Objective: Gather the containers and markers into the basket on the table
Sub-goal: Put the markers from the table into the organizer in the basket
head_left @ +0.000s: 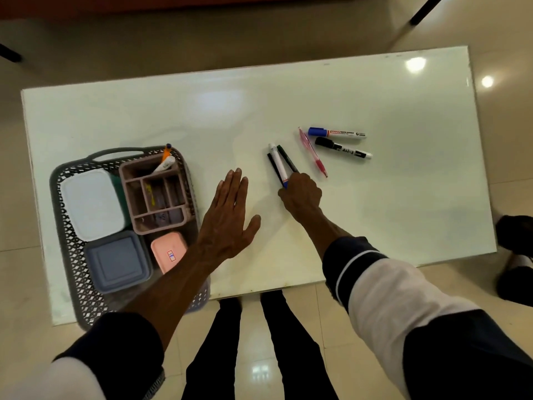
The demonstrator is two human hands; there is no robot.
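A grey lattice basket (67,241) sits at the table's left end. Inside it are a white-lidded container (92,203), a blue-grey container (116,261), a pink container (168,251) and a brown divided organiser (157,194) with two markers standing in its far slot. My left hand (227,215) lies flat and open on the table beside the basket. My right hand (301,194) is closed on the near ends of three markers (278,163), one white and two dark. Further right lie a pink pen (311,151), a blue-capped marker (336,132) and a black-capped marker (343,147).
The white glossy table (403,197) has its front edge near my legs. Dark shoes of another person (516,235) show at the right edge of the floor. Black furniture legs (422,10) stand on the tiles beyond the table.
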